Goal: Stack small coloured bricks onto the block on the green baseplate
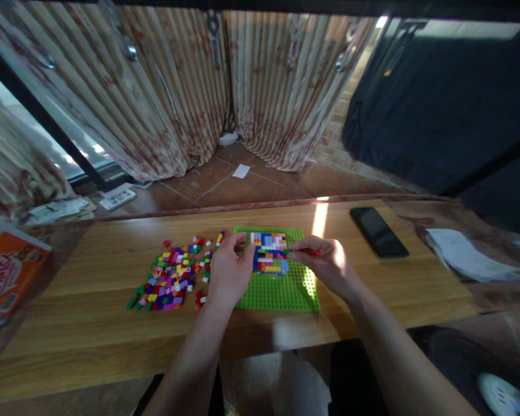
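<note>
A green studded baseplate lies on the wooden table, with a multicoloured block of toy bricks built up on its upper middle part. My left hand rests at the left side of that block, thumb against or close to its edge and the fingers curved and apart. From the right, my right hand reaches over the plate. Its fingertips pinch a small green brick at the right edge of the block. Something red shows under its curled fingers. The fingertips partly cover the block's right edge.
Loose coloured bricks are heaped left of the plate, some close to my left wrist. A black phone lies at the right on the table. Papers are beyond the right edge; an orange-and-white package stands far left.
</note>
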### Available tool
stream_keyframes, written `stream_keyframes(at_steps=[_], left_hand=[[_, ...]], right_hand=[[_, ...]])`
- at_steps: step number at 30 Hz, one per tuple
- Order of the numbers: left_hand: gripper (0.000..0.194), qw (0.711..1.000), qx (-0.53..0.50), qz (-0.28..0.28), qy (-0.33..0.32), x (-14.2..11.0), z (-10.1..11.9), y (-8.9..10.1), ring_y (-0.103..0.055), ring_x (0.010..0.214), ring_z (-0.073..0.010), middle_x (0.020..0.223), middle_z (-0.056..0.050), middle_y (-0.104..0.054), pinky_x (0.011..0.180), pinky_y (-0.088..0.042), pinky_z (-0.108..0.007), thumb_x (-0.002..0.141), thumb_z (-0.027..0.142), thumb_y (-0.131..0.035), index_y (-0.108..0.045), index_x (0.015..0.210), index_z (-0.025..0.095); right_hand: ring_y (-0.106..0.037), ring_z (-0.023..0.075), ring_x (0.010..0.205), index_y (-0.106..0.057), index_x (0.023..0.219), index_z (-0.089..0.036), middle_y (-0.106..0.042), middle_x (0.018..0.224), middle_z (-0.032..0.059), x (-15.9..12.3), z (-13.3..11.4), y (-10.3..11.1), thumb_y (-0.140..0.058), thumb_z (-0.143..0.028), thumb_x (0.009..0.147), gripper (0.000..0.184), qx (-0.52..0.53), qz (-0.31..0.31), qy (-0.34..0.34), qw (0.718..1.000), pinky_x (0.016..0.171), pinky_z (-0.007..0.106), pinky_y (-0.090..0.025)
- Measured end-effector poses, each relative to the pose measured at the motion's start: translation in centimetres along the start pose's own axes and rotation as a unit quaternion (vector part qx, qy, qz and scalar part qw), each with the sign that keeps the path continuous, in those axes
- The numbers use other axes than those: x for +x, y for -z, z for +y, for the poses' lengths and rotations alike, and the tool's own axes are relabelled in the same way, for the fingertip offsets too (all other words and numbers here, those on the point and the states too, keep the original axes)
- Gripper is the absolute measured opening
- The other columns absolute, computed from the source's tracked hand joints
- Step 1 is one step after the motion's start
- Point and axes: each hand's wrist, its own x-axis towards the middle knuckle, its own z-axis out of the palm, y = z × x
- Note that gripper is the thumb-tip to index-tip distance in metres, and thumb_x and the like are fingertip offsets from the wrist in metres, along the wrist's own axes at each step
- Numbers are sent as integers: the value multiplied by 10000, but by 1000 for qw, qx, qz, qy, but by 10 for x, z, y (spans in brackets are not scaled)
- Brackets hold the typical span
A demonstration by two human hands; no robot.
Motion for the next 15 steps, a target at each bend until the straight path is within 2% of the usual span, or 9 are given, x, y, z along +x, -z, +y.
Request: stream_keyframes(at_steps=[5,15], left_hand=[[229,998,27,-61,2,-1,1,-2,-670,957,-220,1063,-110,-711,865,-531,-369,864,260,-559,-650,1043,149],[259,996,37,-86,10,-2,8,3,-662,992,-237,1083,-121,-714,885,-522,-384,865,250,-560,-654,1072,125]], right_hand=[[-663,158,646,-748,696,-209,-738,695,27,2,1,-9,-834,-321,559,197,72,-4,-44,996,644,315,-549],[-636,132,627,-723,732,-176,-717,700,30,0,-3,-1,-797,-298,608,189,48,-33,-58,997,598,271,-514]])
